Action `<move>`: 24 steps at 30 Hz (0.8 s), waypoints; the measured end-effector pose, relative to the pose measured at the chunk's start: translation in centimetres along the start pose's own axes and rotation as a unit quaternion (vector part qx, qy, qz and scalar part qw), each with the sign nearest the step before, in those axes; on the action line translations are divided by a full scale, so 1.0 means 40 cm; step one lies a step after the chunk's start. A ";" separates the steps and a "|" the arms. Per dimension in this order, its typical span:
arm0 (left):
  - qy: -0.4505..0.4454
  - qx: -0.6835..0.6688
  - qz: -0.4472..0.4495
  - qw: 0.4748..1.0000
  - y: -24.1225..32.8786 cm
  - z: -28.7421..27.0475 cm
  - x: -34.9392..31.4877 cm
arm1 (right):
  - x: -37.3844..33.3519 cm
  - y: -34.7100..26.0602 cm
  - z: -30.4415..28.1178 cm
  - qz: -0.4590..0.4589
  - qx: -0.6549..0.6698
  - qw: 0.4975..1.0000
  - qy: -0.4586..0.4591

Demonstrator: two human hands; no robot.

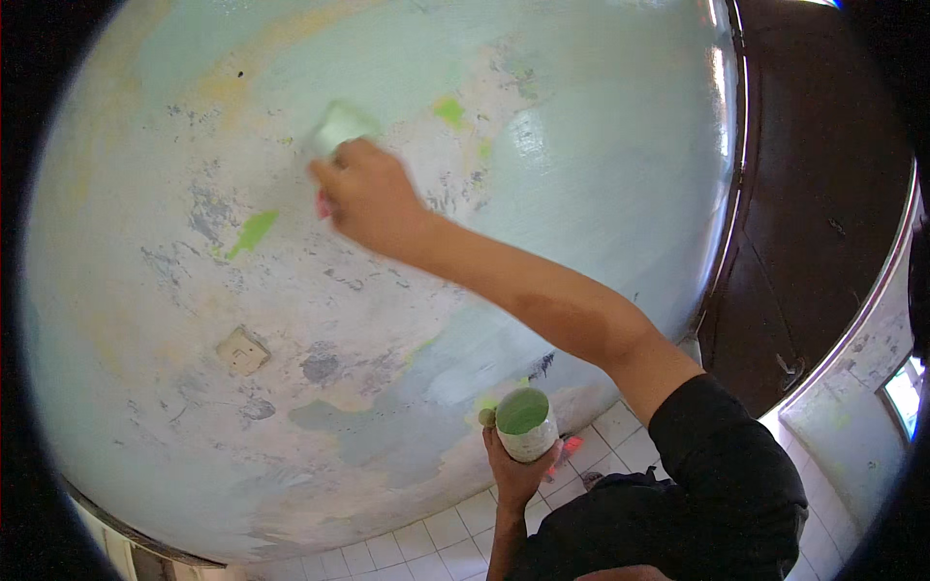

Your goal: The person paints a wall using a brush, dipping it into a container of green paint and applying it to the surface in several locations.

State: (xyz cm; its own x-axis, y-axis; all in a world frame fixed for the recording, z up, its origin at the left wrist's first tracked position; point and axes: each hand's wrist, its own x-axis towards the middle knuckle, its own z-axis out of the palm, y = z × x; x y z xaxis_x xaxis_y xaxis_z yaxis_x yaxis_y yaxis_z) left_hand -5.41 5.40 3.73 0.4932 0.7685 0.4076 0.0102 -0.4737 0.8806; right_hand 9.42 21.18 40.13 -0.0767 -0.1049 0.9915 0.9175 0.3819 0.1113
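Note:
My right hand [373,194] reaches far up to the wall [407,58], its fingers closed round the pink handle of what looks like a wide paintbrush [346,124]. The brush's broad, pale green head is smeared by motion and lies against or close to the wall. Low down, near the floor, my left hand [518,473] grips a white tub [528,445] from below and the side. Pale green paint coats the tub's inside, and a green blob shows beside its rim.
Patchy mint, white and grey paint covers the wall, with bright green spots [254,233]. A beige wall plate [242,351] is fixed at lower left. At right stands a dark brown door [804,194]. White tiles [446,528] and a red object [572,447] lie below.

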 end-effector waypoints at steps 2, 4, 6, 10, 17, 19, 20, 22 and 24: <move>-0.001 0.007 0.002 1.000 0.005 0.008 -0.004 | 0.023 -0.077 0.008 0.012 0.070 0.997 -0.037; 0.005 -0.004 -0.006 1.000 0.015 0.016 -0.003 | 0.048 -0.090 -0.015 0.024 0.138 0.988 -0.071; -0.014 -0.017 -0.005 1.000 0.003 0.025 0.001 | 0.072 -0.062 -0.058 0.155 0.278 0.943 -0.097; -0.019 0.025 0.024 0.999 0.023 0.030 0.010 | 0.056 0.191 -0.186 0.224 0.245 0.943 -0.029; -0.039 0.064 0.057 0.996 0.027 0.024 0.033 | 0.062 0.528 -0.491 0.263 0.066 0.960 0.075; -0.035 -0.050 -0.008 0.998 0.015 0.028 0.031 | 0.066 0.555 -0.539 0.240 0.018 0.967 0.084; -0.032 -0.048 -0.010 0.998 0.014 0.023 0.029 | 0.082 0.544 -0.559 0.257 -0.055 0.961 0.092; -0.031 -0.018 0.011 0.999 0.015 0.015 0.031 | 0.100 0.506 -0.565 0.265 -0.144 0.947 0.111; -0.033 -0.023 0.008 0.999 0.015 0.014 0.021 | 0.110 0.472 -0.502 0.233 -0.183 0.951 0.086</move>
State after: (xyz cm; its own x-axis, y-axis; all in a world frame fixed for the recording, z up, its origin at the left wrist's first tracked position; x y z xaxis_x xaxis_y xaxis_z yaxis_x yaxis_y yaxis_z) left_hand -4.52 5.51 4.46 0.5487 0.7307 0.4062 -0.0369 -0.4642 0.8850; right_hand 34.25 9.51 45.27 0.4071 -0.1642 0.8985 0.9134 0.0825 -0.3987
